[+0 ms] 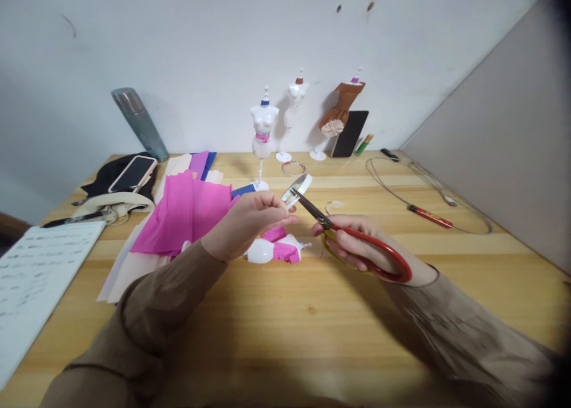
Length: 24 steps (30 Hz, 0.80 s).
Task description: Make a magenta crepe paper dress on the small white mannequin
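My right hand (357, 241) is closed round a pair of scissors (330, 222) with red and yellow handles and dark blades. The blades point up and left, their tips near the fingers of my left hand (256, 217). Thumb and forefinger of that hand are pinched together; what they hold, if anything, is too small to make out. A white tape roll (307, 183) shows just behind the scissor tips, partly covered. Below my left hand a small white mannequin torso (261, 251) lies on its side, with pink cloth (285, 252) round it.
Bright pink fabric (191, 215) lies over other cloth pieces on the left. Small mannequins stand at the back, one with a blue neck band (265, 119) and one in a brown dress (343, 104). A phone (134, 174), a bottle (140, 122), a written sheet (40, 277) and a cable (430, 216) lie around.
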Available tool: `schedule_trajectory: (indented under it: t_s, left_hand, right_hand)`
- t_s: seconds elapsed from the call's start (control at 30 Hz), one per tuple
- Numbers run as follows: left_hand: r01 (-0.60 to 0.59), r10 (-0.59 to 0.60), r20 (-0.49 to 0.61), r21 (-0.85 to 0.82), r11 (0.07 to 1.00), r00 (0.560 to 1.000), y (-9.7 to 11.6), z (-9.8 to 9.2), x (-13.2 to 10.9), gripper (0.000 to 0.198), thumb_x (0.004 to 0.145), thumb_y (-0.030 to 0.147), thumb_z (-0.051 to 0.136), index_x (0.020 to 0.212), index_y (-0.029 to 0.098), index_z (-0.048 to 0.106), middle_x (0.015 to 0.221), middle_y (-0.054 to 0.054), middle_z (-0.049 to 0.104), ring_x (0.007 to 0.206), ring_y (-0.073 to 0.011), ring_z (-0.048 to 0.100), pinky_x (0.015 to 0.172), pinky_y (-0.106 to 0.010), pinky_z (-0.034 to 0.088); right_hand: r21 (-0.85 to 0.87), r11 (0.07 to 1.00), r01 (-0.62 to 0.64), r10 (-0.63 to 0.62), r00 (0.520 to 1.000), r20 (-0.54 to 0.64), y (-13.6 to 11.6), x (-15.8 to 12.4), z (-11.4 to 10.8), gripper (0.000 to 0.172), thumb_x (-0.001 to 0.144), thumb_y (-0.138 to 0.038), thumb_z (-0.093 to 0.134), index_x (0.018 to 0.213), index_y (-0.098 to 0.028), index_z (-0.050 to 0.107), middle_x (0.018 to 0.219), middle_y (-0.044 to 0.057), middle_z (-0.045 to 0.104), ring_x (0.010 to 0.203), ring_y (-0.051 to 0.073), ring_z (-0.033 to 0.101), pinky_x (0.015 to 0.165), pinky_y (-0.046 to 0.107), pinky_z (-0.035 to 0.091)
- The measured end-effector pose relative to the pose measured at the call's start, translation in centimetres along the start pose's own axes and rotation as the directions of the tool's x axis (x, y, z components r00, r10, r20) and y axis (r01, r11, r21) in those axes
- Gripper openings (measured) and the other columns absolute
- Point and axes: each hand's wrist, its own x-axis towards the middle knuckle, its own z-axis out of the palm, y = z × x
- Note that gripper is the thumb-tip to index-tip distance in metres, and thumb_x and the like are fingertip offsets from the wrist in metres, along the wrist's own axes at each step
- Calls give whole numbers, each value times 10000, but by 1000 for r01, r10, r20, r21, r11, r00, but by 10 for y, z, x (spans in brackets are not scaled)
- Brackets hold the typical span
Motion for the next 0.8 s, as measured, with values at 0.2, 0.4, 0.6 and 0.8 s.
schedule_trajectory:
  t_s: [0.2, 0.4, 0.6, 0.8]
  left_hand:
    - [-16, 16, 16, 3, 1000, 1000, 6, 0, -2, 191, 723, 144, 706, 618, 157, 546, 626, 14, 578, 723, -125, 631, 829, -311, 519]
    - [39, -40, -23, -38, 998, 999, 9, -16, 3, 131, 738, 111, 663, 643, 136, 576, 659, 1, 596, 861, -158, 687, 1031, -375, 452]
    - [19, -20, -76, -13, 1000, 997, 10, -20, 7, 158, 739, 107, 666, 627, 138, 558, 660, 10, 579, 830, -146, 677, 1046, -391, 454]
    - [15, -13, -41, 38, 999, 999, 13, -16, 5, 170, 725, 115, 659, 607, 152, 542, 622, 24, 550, 769, -126, 660, 1015, -379, 475]
  right_hand:
    - [-83, 996, -26, 22, 999, -48, 2, 1, 12, 597, 824, -695, 575, 995, -126, 638, 494, -84, 410, 338, 39, 291, 353, 205, 198]
    - [-333, 940, 67, -98, 992, -79, 14, 4, -5, 463, 780, -565, 683, 1008, -163, 661, 650, -17, 534, 489, 103, 469, 453, 239, 394]
    - [-857, 443, -264, -121, 930, -348, 52, 22, -46, 551, 826, -263, 592, 1340, -71, 554, 1002, 177, 727, 875, 279, 685, 758, 344, 522]
    - [-912, 350, -213, -81, 963, -256, 73, 40, -70, 490, 785, -100, 546, 1264, -132, 644, 1145, 174, 709, 1033, 304, 679, 884, 361, 516]
